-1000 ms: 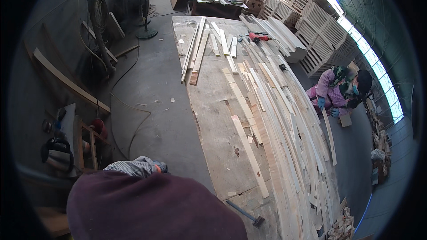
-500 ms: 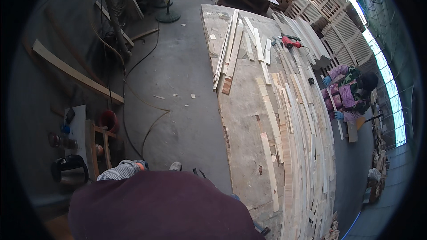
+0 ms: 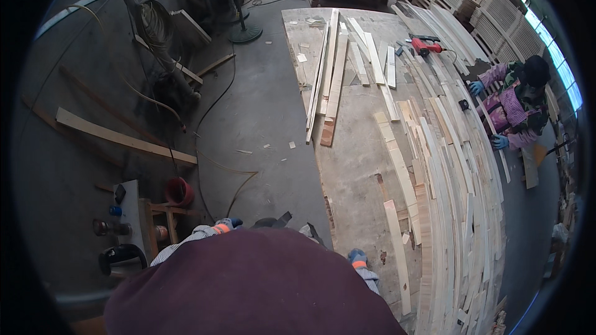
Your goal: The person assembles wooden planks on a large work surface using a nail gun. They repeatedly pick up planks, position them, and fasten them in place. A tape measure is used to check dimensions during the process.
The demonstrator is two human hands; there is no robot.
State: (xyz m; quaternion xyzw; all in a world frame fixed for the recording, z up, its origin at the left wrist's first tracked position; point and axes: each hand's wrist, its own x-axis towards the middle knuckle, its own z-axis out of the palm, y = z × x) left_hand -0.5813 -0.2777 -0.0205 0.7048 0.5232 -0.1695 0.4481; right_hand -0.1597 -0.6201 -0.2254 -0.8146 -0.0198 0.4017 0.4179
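Fingers were hard to read from my remote seat: those of the right hand, gloved in blue-grey with an orange cuff band, showed over the near edge of the bench, and I could not tell whether they were apart, together or pressed on its top. The left hand, gloved alike, showed only partly past the maroon garment, over the floor; its fingers were too small for me to read, and I made out nothing in its grasp.

Nearest the right hand I had a lone pale strip, lying flat on the bench to the right of the glove and apart from it. Just beyond lay a jointed strip. Farther right, I judged the work most advanced: long strips lay lengthwise, close together, their ends staggered. Whether any were fastened, I could not tell. Left loose, as I judged it, were the bundle by the far left corner and the short pieces beside it, lying at angles.

Toward the far end I saw a red power tool with no hand on it. Across the bench, a co-worker held a thin strip in both hands. Over on the left stood a red bucket.
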